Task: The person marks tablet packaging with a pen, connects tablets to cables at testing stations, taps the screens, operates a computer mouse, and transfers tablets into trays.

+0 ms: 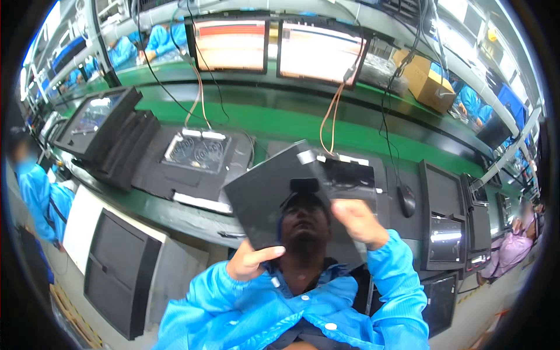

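Below the tabletop's (153, 203) near left corner, a black tray (119, 274) lies on a white stand (77, 224). At that left end is a tray stack (119, 137), something glossy in its top tray. Next, along the near edge, a dark mat (154, 166) carries a fan unit (201, 153), with a white strip (201, 202) in front of it.

My left hand (251, 262) is at the lower left of a dark panel (259, 192); my thumb lies across its glossy face and my fingers fold behind, pinching it. The panel is tilted in front of my chest, over the middle of the near edge, and mirrors me. Two lit screens (232, 46) stand toward the far edge.

My right hand (359, 223) is at the panel's right side, blurred, so I cannot tell whether the fingers pinch it or only rest there. Beyond that hand lies a black device (350, 175), then a mouse (406, 200). A cardboard box (429, 86) sits toward the far right corner. Near the right end, a long tray (443, 189) holds a glossy sheet (445, 238) in its nearer half.
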Motion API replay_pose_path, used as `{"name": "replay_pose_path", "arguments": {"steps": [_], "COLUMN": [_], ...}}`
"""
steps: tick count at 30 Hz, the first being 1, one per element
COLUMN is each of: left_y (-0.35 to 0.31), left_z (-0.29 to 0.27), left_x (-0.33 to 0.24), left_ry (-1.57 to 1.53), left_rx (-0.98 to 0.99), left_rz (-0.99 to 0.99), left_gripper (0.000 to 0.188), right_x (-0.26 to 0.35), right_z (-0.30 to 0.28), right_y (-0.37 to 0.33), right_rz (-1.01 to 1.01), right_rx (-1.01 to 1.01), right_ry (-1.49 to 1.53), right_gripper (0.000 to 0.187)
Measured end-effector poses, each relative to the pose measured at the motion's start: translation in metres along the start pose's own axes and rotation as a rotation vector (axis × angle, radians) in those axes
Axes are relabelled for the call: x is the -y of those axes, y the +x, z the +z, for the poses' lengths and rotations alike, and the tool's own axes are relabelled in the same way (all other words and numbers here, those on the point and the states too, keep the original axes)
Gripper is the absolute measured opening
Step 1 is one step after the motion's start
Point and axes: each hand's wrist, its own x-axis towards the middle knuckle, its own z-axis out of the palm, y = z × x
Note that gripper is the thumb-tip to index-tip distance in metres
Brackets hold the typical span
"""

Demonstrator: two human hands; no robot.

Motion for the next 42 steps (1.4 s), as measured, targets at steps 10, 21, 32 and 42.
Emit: {"name": "replay_pose_path", "arguments": {"steps": [10, 21, 32, 42], "left_y": [-0.114, -0.144, -0.128, -0.109], "left_z": [-0.111, -0.128, -0.135, -0.143], "left_x": [-0.042, -0.040, -0.041, -0.050], "left_ry": [-0.148, -0.204, -0.167, -0.178], "left_rx": [-0.583, -0.663, -0.651, -0.656], "left_rz": [0.554, 0.551, 0.523, 0.621], "left_gripper": [0.048, 0.056, 0.054, 0.037], "right_x": [-0.033, -0.041, -0.041, -0.025], "right_z": [0.097, 0.113, 0.107, 0.124], "right_y": [0.148, 0.153, 0.161, 0.246], "right_rz": [-0.568, -0.302, -0.474, -0.294], "right_rx": [-0.212, -0.122, -0.263, -0.237], "right_ry": [-0.893, -0.889, -0.839, -1.189], "right_gripper": [0.058, 0.058, 0.058, 0.030]}}
